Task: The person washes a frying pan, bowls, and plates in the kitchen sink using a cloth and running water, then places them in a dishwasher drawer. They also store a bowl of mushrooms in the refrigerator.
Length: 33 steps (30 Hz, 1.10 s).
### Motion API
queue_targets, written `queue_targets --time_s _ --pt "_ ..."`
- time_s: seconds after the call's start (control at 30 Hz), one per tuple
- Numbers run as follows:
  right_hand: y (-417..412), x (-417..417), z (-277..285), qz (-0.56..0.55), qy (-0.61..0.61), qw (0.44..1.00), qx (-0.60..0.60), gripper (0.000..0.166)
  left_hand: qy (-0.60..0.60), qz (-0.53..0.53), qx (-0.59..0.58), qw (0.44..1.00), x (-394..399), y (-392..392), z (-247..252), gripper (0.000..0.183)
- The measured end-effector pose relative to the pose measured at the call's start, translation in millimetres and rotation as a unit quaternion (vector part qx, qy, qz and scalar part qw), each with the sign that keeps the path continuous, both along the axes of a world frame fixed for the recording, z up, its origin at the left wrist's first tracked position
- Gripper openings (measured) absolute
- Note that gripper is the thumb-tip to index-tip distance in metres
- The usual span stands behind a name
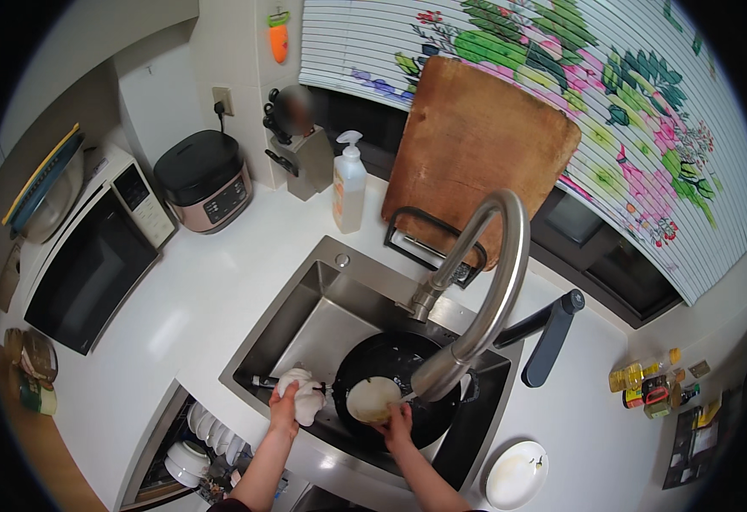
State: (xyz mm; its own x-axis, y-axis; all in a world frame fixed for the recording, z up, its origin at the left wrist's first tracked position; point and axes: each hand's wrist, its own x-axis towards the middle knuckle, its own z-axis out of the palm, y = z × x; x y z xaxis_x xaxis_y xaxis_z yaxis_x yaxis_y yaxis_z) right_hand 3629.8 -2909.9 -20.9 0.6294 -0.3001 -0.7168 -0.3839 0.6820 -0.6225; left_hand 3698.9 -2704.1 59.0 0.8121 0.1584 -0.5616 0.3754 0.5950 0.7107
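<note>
My left hand (285, 403) is closed around a bunched white cloth (303, 398) over the left part of the steel sink (322, 313). In my right hand (399, 424) is a small, pale, round dish (371, 398), gripped by its near edge and tilted. The dish is over a black wok (386, 352) that sits in the sink and looks wet inside. Just right of the dish hangs the spout head of the brushed-metal faucet (434, 379). Part of the wok handle (259, 381) or a similar dark handle shows left of the cloth.
A white plate (515, 477) with food residue lies on the right counter. Below left, an open dishwasher (156, 441) holds bowls and plates. A soap pump bottle (349, 185), knife block (308, 160), rice cooker (204, 182) and wooden cutting board (469, 147) stand behind the sink.
</note>
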Motion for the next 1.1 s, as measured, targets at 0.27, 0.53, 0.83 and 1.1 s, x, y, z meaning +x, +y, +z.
queue_targets --time_s 0.27,0.53,0.83,1.1 --pt "63 78 84 0.014 0.079 0.864 -0.497 0.052 -0.032 0.03 0.003 0.999 -1 18 27 0.025" --pt "-15 12 40 -0.024 0.067 0.997 -0.037 0.04 -0.034 -0.147 0.023 0.988 0 -40 17 0.027" --pt "-58 -23 48 0.049 0.035 0.995 -0.084 0.04 -0.418 -0.54 0.488 0.544 17 -109 33 0.039" --pt "-62 -23 53 0.008 -0.005 1.0 0.028 0.039 -0.41 -0.557 0.447 0.567 -5 -158 -28 0.044"
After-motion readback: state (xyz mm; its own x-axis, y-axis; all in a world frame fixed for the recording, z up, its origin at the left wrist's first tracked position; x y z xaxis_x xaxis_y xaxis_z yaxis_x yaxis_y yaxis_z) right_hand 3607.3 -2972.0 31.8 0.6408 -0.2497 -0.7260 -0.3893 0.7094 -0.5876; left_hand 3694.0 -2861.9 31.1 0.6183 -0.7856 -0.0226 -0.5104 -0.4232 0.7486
